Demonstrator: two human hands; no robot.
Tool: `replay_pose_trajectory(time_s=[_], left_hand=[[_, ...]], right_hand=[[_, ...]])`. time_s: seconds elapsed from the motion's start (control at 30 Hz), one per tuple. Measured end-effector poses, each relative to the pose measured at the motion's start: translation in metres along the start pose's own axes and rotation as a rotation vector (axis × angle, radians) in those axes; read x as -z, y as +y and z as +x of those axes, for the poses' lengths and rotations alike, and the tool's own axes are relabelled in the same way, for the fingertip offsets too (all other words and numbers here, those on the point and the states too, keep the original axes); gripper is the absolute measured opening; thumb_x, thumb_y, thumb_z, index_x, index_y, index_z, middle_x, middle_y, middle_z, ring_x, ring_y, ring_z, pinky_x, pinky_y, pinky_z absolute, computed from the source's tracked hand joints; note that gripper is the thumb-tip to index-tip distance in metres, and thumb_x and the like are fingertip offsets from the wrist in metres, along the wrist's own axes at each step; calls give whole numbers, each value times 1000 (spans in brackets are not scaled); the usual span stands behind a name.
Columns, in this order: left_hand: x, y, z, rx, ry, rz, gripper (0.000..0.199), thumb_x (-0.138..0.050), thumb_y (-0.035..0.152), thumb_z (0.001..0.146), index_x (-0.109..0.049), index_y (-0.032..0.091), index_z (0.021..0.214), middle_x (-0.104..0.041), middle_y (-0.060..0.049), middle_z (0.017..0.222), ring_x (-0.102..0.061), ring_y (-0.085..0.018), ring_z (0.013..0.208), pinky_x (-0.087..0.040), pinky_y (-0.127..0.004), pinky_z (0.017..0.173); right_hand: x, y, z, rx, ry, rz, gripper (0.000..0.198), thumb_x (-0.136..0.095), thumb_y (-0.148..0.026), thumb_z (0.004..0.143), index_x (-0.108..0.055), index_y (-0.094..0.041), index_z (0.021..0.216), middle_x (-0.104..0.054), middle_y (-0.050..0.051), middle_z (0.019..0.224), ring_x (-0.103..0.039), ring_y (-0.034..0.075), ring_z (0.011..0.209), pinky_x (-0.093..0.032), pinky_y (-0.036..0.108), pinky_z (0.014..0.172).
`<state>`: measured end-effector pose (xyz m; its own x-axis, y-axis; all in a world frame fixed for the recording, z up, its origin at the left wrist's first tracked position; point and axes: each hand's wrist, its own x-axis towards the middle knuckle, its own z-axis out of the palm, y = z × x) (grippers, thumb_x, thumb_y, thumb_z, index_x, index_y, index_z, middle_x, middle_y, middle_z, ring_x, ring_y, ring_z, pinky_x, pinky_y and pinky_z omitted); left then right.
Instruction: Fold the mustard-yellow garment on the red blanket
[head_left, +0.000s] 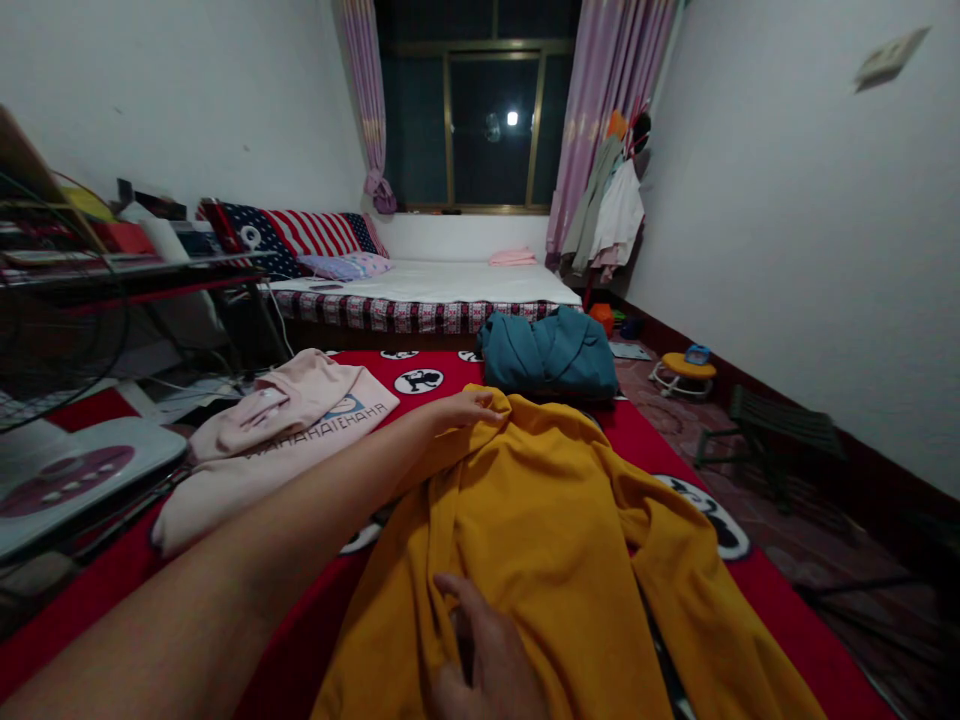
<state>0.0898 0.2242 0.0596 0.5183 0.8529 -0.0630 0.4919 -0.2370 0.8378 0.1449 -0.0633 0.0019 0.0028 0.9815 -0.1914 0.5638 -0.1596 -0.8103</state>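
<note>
Red patterned bedspread, soft rumpled mustard garment, left hand pinching its far edge, right hand gripping a near fold

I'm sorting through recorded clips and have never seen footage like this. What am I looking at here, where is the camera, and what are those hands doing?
There is no machine here: the one picture comes from a camera worn on a person's head, looking forward and down, so the arms you see are that person's own. The left hand reaches far out and grips the top edge of a yellow garment, which is spread over a red patterned cover. The right hand, near the bottom edge, pinches a fold of the same cloth. A pink garment lies to the left, and a teal garment lies bundled further ahead. Behind are a bed and a dark window.
</note>
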Motion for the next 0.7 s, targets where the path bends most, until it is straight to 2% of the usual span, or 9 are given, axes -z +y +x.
replay_pose_trajectory(time_s=[0.1, 0.17, 0.33, 0.43, 0.5, 0.57, 0.63, 0.7], left_hand=[[17, -4, -22, 75, -5, 125, 69, -81, 34, 55, -62, 15, 118, -65, -10, 117, -59, -28, 105, -46, -27, 81], [25, -11, -42, 112, -3, 188, 71, -81, 38, 54, -63, 14, 118, -66, -10, 115, -60, -29, 103, -46, -27, 78], [33, -32, -101, 115, -63, 240, 42, -76, 38, 54, -73, 15, 89, -72, -1, 86, -63, -24, 83, -44, -24, 66], [36, -38, -124, 88, -55, 223, 35, -67, 37, 61, -73, 13, 85, -71, 0, 77, -62, -21, 75, -42, -23, 61], [34, -36, -133, 64, -38, 174, 37, -63, 36, 63, -73, 12, 90, -71, -1, 79, -61, -20, 73, -42, -23, 60], [27, -28, -137, 38, -37, 41, 40, -64, 37, 62, -72, 12, 93, -71, -3, 85, -61, -20, 74, -43, -24, 60], [13, -16, -139, 19, -17, -157, 45, -68, 38, 61, -72, 12, 96, -71, -6, 92, -61, -21, 77, -44, -24, 62], [-7, -4, -140, 19, 14, -304, 50, -71, 38, 60, -70, 11, 102, -70, -9, 94, -60, -19, 75, -43, -24, 61]], right_hand=[[8, -3, -1, 77, -23, 15, 69, -49, -8, 63, -56, -20, 131, -69, 9, 101, -64, 24, 92, -48, 32, 81], [9, -3, -1, 97, -18, 12, 68, -49, -9, 63, -56, -19, 130, -69, 7, 93, -63, 22, 84, -47, 29, 73], [9, 2, -4, 180, -16, 39, 64, -47, -10, 65, -57, -20, 128, -67, 4, 87, -61, 17, 74, -43, 23, 63], [19, 3, 3, 227, -53, 52, 52, -50, -15, 70, -64, -20, 119, -66, 1, 75, -59, 14, 65, -41, 21, 57], [34, 0, 18, 228, -30, 60, 35, -51, -21, 73, -71, -17, 102, -64, 1, 67, -58, 14, 60, -41, 21, 55], [52, -7, 42, 219, 44, 99, 25, -53, -27, 76, -71, -15, 89, -65, 3, 68, -60, 15, 60, -44, 23, 55], [69, -14, 72, 186, 124, 217, 28, -57, -32, 75, -67, -15, 95, -67, 5, 80, -63, 17, 65, -47, 24, 52], [81, -19, 102, 98, 176, 412, 38, -59, -37, 75, -59, -19, 109, -66, 5, 90, -66, 18, 69, -50, 25, 50]])
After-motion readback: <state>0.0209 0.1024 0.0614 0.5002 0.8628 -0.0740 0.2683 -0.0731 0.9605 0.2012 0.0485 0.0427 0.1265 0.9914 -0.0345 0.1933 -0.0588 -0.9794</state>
